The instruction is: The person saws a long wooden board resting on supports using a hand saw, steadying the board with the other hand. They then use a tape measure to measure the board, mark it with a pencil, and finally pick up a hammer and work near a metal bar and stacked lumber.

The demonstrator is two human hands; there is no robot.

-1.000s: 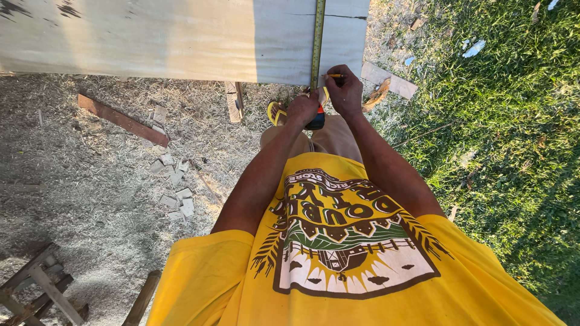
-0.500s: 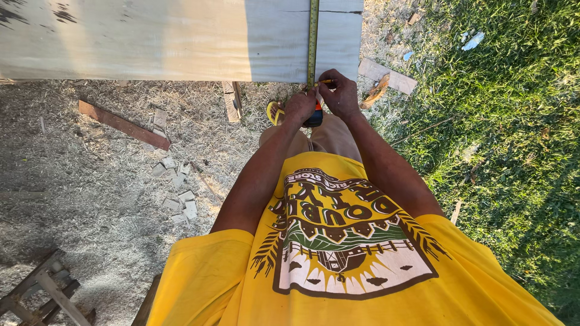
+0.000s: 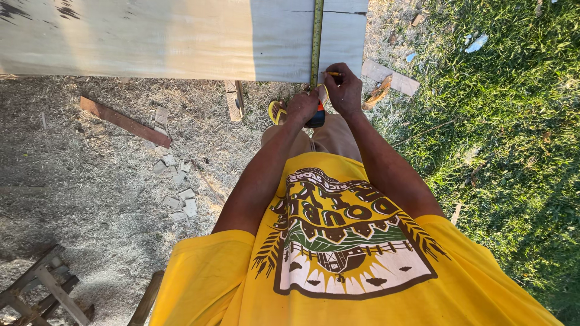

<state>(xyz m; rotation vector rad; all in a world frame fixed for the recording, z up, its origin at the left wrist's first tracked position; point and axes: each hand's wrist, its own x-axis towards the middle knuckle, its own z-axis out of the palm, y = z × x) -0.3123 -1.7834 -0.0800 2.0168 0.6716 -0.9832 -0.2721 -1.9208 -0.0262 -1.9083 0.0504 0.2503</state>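
Note:
A large pale plywood sheet [image 3: 169, 36] lies across the top of the head view. A yellow measuring tape blade [image 3: 316, 36] runs over it from the near edge to the far edge. My left hand [image 3: 302, 107] grips the tape's dark case [image 3: 316, 118] just below the sheet's near edge. My right hand [image 3: 344, 90] pinches a yellow pencil [image 3: 331, 73] with its tip on the sheet beside the tape. Both forearms reach forward over my yellow printed shirt.
Sawdust ground holds a reddish wood strip [image 3: 124, 121], small offcut blocks [image 3: 178, 187] and a short plank [image 3: 232, 99]. A wooden frame [image 3: 42, 287] sits at bottom left. Grass with wood scraps [image 3: 386, 78] and litter lies on the right. A yellow sandal [image 3: 277, 112] shows by my left hand.
My hands stay at the sheet's near edge with tape and pencil. The view has shifted slightly; the pencil hand sits a little lower against the edge.

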